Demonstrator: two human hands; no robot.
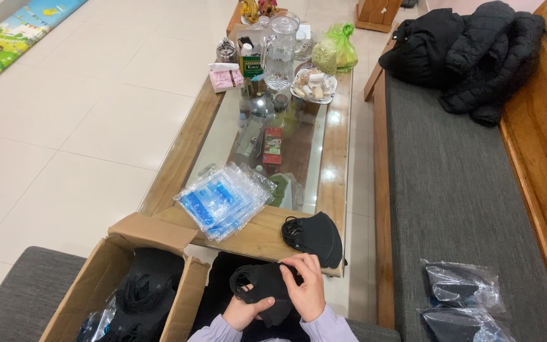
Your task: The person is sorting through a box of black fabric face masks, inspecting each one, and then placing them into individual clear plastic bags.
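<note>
Risk at lower centre: both hands (280, 297) pinched shut on 1 black mask (262, 282), loops liable to snag, stack (314, 237) near worktop (254, 237) edge liable to slide.

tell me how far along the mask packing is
Done, it seems: sealed bags of black masks lie on the grey bench cushion. In hand: both the left hand and right hand hold a black face mask. Left: a mask pile on the table edge, empty clear bags beside it, and more masks in the cardboard box.
</note>
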